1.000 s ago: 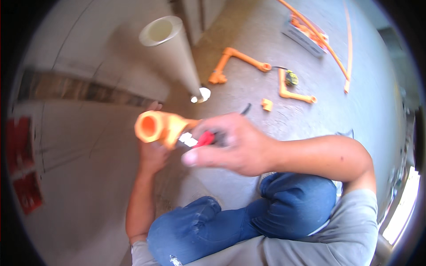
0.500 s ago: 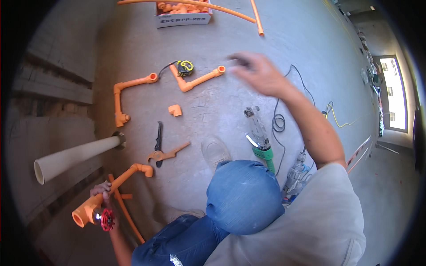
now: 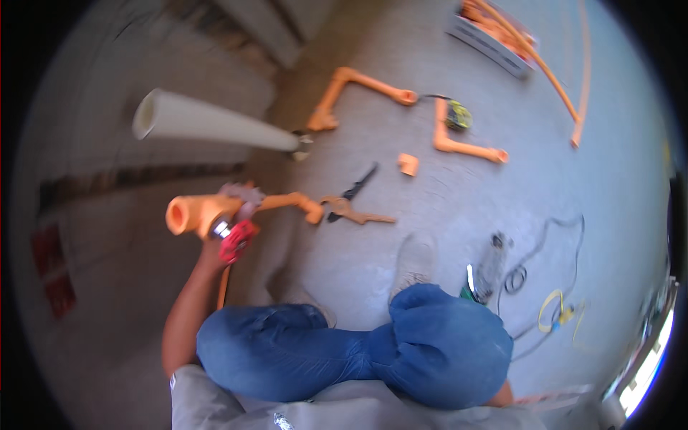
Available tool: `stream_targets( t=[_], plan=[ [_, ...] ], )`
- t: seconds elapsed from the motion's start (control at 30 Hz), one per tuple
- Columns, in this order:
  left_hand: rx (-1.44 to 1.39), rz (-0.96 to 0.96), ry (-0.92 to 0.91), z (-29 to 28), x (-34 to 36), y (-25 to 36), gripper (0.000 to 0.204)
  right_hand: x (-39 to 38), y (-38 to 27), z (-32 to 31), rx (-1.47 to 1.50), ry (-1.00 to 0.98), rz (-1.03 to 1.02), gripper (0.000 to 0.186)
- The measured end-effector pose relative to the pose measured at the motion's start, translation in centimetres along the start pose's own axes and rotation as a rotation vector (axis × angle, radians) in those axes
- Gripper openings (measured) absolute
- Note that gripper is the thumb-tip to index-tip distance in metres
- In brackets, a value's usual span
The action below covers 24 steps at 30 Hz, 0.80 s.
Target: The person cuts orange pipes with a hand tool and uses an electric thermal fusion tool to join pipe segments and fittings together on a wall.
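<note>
My left hand [image 3: 245, 198] is closed around an orange plastic pipe assembly [image 3: 202, 214], held up at the left. The assembly has a wide open end, a valve with a red handwheel [image 3: 236, 241] below my fingers, and an elbow at its far end. Close to that elbow, a pipe cutter [image 3: 352, 211] with orange-brown and black handles lies spread on the floor. A loose orange elbow fitting [image 3: 408, 165] rests beyond it. Only a bit of my right forearm [image 3: 504, 395] shows beside my right knee; the hand itself is out of sight.
Two bent orange pipe pieces [image 3: 380, 86] [image 3: 469, 148] lie farther off, with a tape measure [image 3: 459, 115] at one. A white pipe [image 3: 215, 126] juts out at left. A box of fittings [image 3: 491, 49], long orange pipes [image 3: 548, 75], a green-handled tool [image 3: 489, 269] and cables [image 3: 582, 218] lie rightward.
My right hand has dropped from above the floor pieces to out of view beside my knee. The view has turned, while my left hand keeps its hold on the pipe assembly.
</note>
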State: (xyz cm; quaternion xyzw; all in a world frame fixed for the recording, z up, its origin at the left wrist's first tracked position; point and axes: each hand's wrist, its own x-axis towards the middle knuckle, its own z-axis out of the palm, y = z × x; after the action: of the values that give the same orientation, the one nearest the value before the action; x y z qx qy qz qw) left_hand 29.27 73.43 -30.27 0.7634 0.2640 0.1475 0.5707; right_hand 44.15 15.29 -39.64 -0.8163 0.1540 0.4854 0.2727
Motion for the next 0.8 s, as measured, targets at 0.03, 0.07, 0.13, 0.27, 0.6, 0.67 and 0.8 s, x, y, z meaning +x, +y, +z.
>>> stream_targets(
  t=[0.03, 0.07, 0.13, 0.27, 0.6, 0.67, 0.8],
  plan=[
    [-0.138, 0.057, -0.003, 0.0, 0.2, -1.3, 0.013, -1.1, 0.8, -0.6, 0.017, -0.024, -0.022, 0.031],
    [-0.135, 0.058, 0.045, 1.1, 0.3, -1.2, 0.016, -1.8, 1.0, -0.2, 0.037, -0.033, -0.034, 0.03],
    [-0.137, 0.017, 0.094, 0.6, -1.3, -0.7, 0.017, -2.3, -1.0, 0.0, 0.015, -0.064, -0.055, 0.027],
    [-0.259, 0.025, 0.127, 0.4, -4.3, 0.1, 0.027, -2.6, -6.1, -0.7, -0.07, -0.114, -0.128, 0.023],
    [-0.447, -0.063, -0.098, 0.4, -7.5, 1.0, 0.032, 1.3, -28.8, 4.8, -0.616, -0.342, -0.715, 0.016],
    [-0.46, -0.02, -0.05, 0.3, -8.7, 0.6, 0.034, 3.0, -30.1, 9.9, -0.698, -0.44, -0.7, 0.02],
    [-0.427, 0.114, 0.053, -0.5, -10.6, -0.3, 0.04, 5.1, -27.7, 19.5, -0.646, -0.513, -0.806, 0.026]
  ],
)
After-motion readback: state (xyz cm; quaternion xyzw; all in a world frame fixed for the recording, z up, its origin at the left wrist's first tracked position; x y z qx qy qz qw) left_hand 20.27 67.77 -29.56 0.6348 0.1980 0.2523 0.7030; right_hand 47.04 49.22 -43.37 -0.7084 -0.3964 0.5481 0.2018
